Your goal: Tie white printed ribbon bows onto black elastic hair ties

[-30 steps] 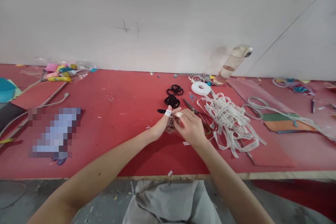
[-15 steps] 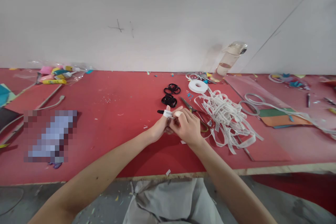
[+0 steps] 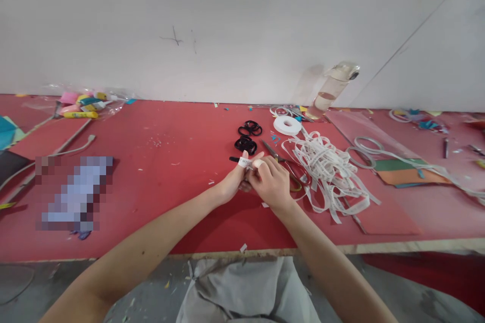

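My left hand (image 3: 232, 184) is closed, with a white printed ribbon (image 3: 245, 162) lying across its thumb. A dark strip, seemingly part of a black hair tie (image 3: 234, 159), sticks out to the left beside that thumb. Pressed against it, my right hand (image 3: 273, 180) pinches the ribbon; its fingertips are partly hidden. Just beyond the hands lie two clusters of black hair ties, a nearer bunch (image 3: 245, 145) and a farther bunch (image 3: 250, 128). Scissors (image 3: 273, 151) rest right behind my right hand, beside a tangled heap of printed ribbon (image 3: 328, 166).
A white tape roll (image 3: 287, 125) and a tilted-looking clear bottle (image 3: 329, 96) stand toward the white partition (image 3: 227, 35). On the left of the red table (image 3: 170, 151) are a blurred-out bluish object (image 3: 78, 189), a cable (image 3: 71, 154) and a plastic bag of colourful items (image 3: 85, 103).
The view has shifted slightly. Both hands keep nearly the same pose, and a little more of the ribbon's print shows on the left thumb.
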{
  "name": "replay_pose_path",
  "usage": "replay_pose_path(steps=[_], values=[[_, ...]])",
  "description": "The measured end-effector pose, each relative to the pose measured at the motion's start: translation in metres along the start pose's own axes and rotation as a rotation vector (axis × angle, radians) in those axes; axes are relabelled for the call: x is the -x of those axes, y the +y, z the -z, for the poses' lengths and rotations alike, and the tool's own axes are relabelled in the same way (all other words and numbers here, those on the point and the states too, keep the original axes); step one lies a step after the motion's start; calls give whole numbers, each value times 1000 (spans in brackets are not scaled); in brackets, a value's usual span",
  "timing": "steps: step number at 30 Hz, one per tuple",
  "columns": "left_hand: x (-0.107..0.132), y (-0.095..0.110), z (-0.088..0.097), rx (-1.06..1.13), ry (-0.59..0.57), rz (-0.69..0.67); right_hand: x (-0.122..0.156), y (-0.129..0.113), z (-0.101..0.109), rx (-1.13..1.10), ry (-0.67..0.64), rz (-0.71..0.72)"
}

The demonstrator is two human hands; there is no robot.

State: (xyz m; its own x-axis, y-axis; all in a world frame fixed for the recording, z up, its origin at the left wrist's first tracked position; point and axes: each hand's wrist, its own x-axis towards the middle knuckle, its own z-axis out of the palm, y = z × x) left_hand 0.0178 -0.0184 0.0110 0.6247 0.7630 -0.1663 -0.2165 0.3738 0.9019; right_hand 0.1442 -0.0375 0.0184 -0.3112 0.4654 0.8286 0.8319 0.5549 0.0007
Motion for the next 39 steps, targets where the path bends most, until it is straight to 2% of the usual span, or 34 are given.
replay_pose_path(steps=[5, 12, 20, 27, 36, 39], values=[[1, 3, -2, -10, 23, 1, 1, 3, -1, -67, -10, 10], [4, 3, -4, -126, 62, -47, 4, 2, -4, -123, 0, -82], [2, 2, -2, -59, 73, -36, 5, 6, -1, -254, -55, 49], [3, 10, 0, -43, 141, -1, 5, 7, 1, -427, -90, -57], [-3, -2, 9, -108, 82, -47, 5, 6, 2, -452, -82, -156], [-2, -4, 10, -147, 44, -75, 3, 7, 3, -514, -120, -239]])
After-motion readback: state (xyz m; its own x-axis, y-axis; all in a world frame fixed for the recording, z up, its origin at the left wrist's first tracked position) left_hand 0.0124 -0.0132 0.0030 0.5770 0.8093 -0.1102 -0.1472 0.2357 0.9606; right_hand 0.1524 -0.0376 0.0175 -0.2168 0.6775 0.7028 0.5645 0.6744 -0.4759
